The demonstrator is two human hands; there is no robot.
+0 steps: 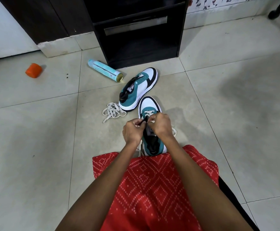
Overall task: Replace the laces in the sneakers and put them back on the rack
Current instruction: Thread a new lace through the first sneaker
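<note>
Sneaker no. 1, the near sneaker (150,105), stands on the floor tiles (36,130) just in front of my lap, toe pointing away from me. It is only partly laced: a white lace (148,112) crosses the lowest eyelets by the toe, and the eyelets further up look empty. The lace ends trail out on both sides of the shoe. My left hand (133,130) and right hand (160,125) are close together over the tongue, fingers curled. The right one pinches the white lace. The left one pinches a small dark bit of the shoe, prob. the tongue or eyelet edge, I cannot tell which. The far sneaker (141,87) lies just beyond the near one, w/o any lace as far as I see, and a loose lace (112,111) lies in a heap beside its heel. So I judge less than half is done: finish this shoe, lace the 2nd, then put both on the dark rack (136,30) behind; neither is there yet.
</note>
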